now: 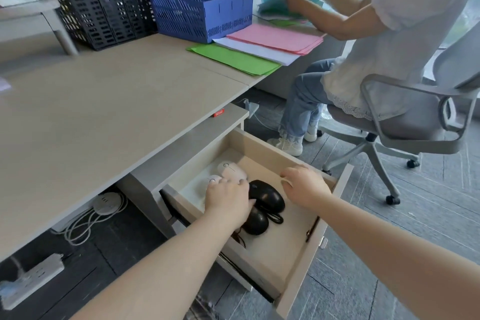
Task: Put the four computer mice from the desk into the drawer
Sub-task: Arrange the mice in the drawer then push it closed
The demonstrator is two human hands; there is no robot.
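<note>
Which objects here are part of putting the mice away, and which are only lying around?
Part of the job: two white mice, two black mice, open drawer, left hand, right hand.

Lying about: blue file rack, black file racks, coloured paper sheets, power strip.

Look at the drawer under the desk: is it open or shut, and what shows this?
Open. The drawer is pulled well out from under the desk, so its inside and four mice lying in it show from above.
</note>
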